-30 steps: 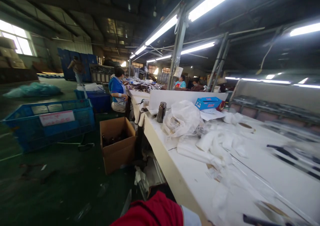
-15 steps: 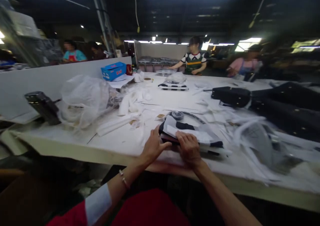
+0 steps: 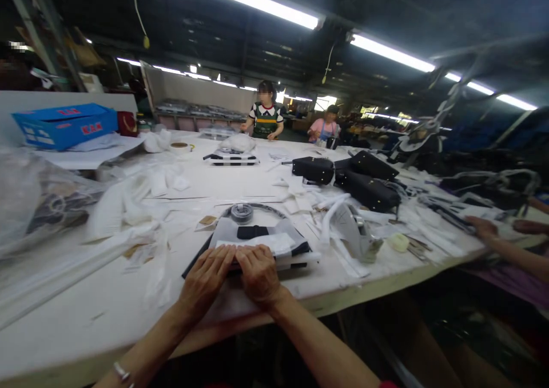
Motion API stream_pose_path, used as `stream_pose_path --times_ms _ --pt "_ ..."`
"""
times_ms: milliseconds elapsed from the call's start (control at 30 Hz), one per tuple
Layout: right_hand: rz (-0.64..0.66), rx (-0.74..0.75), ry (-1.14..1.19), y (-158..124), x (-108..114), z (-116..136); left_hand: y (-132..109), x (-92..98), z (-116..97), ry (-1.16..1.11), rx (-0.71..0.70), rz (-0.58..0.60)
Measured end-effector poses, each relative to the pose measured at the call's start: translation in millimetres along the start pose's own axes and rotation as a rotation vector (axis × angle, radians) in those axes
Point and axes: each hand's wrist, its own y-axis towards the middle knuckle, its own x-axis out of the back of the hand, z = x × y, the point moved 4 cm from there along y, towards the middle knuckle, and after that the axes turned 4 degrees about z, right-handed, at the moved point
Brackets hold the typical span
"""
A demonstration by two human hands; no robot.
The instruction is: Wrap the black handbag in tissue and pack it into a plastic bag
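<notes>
A flat black bag partly covered with white wrapping paper lies near the table's front edge. My left hand and my right hand sit side by side on its near edge, almost touching. The fingers of both are bent over the paper and the edge, and the thumbs are hidden below. Behind the bag rests a coiled grey strap, with a dark handle loop curving around it.
On the left are a blue box, plastic bags and white padding. Black bags and a grey wrapped item lie right. A co-worker's hand is far right; two people stand behind the table.
The view has swung right. My left hand has moved from the bag's left corner onto its near edge beside my right hand, and the bag now lies flatter with its dark front patch showing.
</notes>
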Motion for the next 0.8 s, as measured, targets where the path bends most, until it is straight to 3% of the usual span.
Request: stream_pose_path --times_ms 433,567,700,800 --pt "-0.021 -0.042 0.058 -10.5 -7.2 5.5 -10.5 2.2 -4.9 -0.110 0.052 -0.035" --pt "0.062 -0.069 0.064 -10.5 -5.4 7.7 -11.5 1.5 -1.1 -0.156 0.046 -0.072" --pt "0.182 -0.060 0.159 -2.2 29.8 3.3 -14.8 -1.0 -0.7 -0.189 0.084 -0.078" --pt "0.059 -0.119 0.151 -5.1 78.4 -32.2 -17.0 -2.6 0.0 -0.199 0.107 -0.059"
